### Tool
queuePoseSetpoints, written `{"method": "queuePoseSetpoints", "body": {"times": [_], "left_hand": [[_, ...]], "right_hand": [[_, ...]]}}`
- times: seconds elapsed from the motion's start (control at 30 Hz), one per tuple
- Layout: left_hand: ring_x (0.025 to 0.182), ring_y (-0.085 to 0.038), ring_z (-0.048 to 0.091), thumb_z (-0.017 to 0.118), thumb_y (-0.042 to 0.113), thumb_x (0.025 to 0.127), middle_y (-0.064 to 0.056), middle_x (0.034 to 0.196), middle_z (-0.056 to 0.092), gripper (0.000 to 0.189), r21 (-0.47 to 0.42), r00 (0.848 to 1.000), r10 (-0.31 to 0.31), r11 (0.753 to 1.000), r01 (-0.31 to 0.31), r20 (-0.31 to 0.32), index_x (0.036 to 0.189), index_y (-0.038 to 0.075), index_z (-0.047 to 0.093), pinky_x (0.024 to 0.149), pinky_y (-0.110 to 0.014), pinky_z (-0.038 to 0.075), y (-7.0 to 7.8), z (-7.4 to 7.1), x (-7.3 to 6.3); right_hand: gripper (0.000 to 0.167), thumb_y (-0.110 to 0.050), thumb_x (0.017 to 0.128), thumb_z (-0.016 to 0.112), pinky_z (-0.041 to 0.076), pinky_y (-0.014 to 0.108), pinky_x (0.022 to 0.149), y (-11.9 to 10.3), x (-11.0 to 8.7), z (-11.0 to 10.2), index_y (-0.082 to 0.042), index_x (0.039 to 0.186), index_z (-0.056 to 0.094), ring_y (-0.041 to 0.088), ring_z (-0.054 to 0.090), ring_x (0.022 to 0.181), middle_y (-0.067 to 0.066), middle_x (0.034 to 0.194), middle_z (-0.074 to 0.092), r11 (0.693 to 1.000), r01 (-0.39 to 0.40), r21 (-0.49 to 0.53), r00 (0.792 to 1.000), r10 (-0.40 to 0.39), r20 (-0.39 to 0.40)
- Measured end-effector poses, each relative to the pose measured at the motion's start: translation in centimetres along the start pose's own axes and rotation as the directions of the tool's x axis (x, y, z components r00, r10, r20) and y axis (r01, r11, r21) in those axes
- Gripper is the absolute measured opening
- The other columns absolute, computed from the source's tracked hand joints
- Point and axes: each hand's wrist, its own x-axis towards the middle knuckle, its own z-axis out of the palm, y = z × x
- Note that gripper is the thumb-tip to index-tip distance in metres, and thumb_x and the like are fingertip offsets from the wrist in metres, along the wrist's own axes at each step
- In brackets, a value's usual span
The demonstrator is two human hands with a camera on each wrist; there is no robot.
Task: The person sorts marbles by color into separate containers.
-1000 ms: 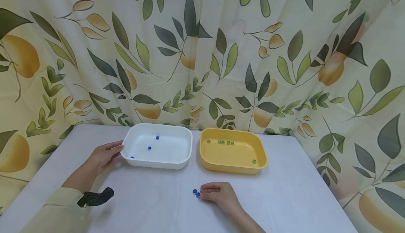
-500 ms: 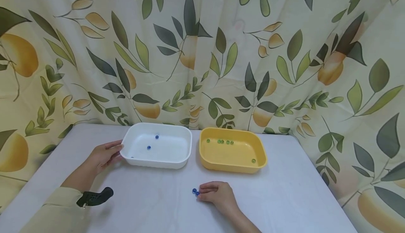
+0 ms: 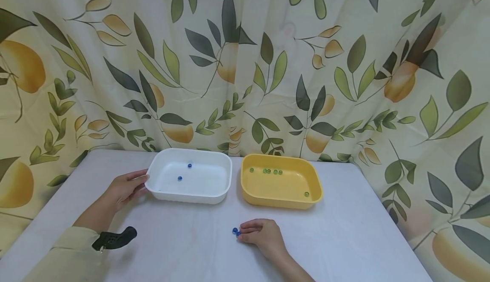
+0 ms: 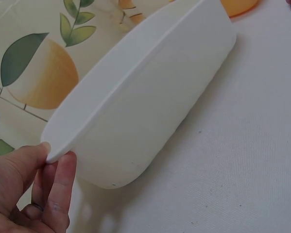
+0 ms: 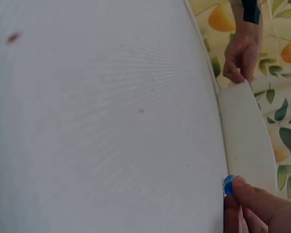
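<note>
My left hand (image 3: 124, 188) pinches the left rim of a white plastic tub (image 4: 135, 102), thumb over the edge and fingers beneath it. Two blue glass marbles show inside that tub, a nearer marble (image 3: 180, 178) and a farther marble (image 3: 189, 166). On the table in front, my right hand (image 3: 264, 236) has thumb and fingertips on a blue marble (image 5: 229, 185), pinching it. Another blue marble (image 3: 235, 230) lies against it on the left. The right hand's lower fingers are partly cut off in the right wrist view.
A yellow tub (image 3: 281, 201) stands to the right of the white one, with several green marbles (image 3: 275, 172) in it. Both tubs stand near the far edge of the white-covered table (image 3: 183, 243). A fruit-and-leaf patterned curtain (image 3: 245, 82) hangs behind.
My right hand has moved slightly left, its fingertips now overlapping the nearer loose marble. A marble at the white tub's near left corner has gone from sight behind the rim. The left hand keeps its grip.
</note>
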Motion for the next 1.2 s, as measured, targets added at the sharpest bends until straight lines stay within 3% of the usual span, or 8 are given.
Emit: {"method": "queuePoseSetpoints", "body": {"times": [0.57, 1.03, 1.2], "left_hand": [[0.077, -0.001, 0.064, 0.058, 0.022, 0.1, 0.01, 0.093, 0.062, 0.062, -0.002, 1.0, 0.001, 1.0, -0.001, 0.003, 0.151, 0.0, 0.032, 0.078, -0.022, 0.059, 0.28, 0.14, -0.28], [0.076, -0.001, 0.065, 0.059, 0.023, 0.1, 0.01, 0.092, 0.063, 0.061, 0.009, 1.0, 0.004, 1.0, -0.004, -0.001, 0.151, -0.001, 0.033, 0.077, -0.021, 0.059, -0.08, 0.03, 0.08], [0.075, -0.002, 0.065, 0.059, 0.023, 0.1, 0.01, 0.09, 0.063, 0.062, 0.01, 1.0, 0.003, 1.0, -0.003, -0.001, 0.151, -0.001, 0.033, 0.076, -0.021, 0.059, 0.11, 0.09, -0.09]], "right_hand": [[0.028, -0.018, 0.07, 0.089, 0.059, 0.025, 0.074, -0.12, -0.05, 0.07, -0.007, 0.093, 0.077, 0.01, 0.072, 0.078, 0.004, 0.085, 0.076, 0.999, -0.013, -0.051, 1.0, 0.012, -0.028], [0.028, -0.016, 0.076, 0.085, 0.06, 0.028, 0.078, -0.33, -0.15, -0.5, -0.002, 0.098, 0.075, 0.014, 0.073, 0.086, 0.009, 0.091, 0.076, 0.999, -0.032, 0.01, 0.999, 0.032, 0.015], [0.028, -0.017, 0.077, 0.084, 0.06, 0.027, 0.078, -0.53, -0.12, -0.66, -0.003, 0.099, 0.075, 0.015, 0.073, 0.086, 0.008, 0.091, 0.076, 0.997, -0.072, 0.035, 0.997, 0.07, 0.034]]}}
